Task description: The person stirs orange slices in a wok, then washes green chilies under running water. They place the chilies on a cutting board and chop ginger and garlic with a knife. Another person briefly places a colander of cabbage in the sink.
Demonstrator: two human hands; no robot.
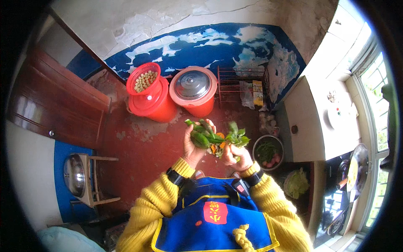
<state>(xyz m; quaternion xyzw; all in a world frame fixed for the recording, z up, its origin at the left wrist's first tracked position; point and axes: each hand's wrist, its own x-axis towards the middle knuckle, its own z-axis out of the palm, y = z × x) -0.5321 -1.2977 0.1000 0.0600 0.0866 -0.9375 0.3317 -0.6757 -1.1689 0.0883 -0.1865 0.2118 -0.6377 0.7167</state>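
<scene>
In front of my apron, my left hand point(192, 148) holds several green peppers point(200, 138), long and smooth, across its palm and fingers. To its right my right hand point(234, 154) grips a bunch of leafy greens point(236, 135) by the stems; the leaf tips are slightly blurred. The pepper tips come close to the leaves, and whether they touch I cannot tell. Below and between my hands lies a small heap of orange pieces and pale scraps point(215, 150), partly hidden by the hands and vegetables.
By the wall stand a red lidded bucket point(160, 107) bearing a basket of small round items point(145, 78), another lidded bucket point(201, 105) and a wire rack point(229, 91). At right are a basin of greens point(281, 162), leafy vegetables point(297, 182) and a pan on the stove point(362, 176). A wooden stool point(91, 179) stands left.
</scene>
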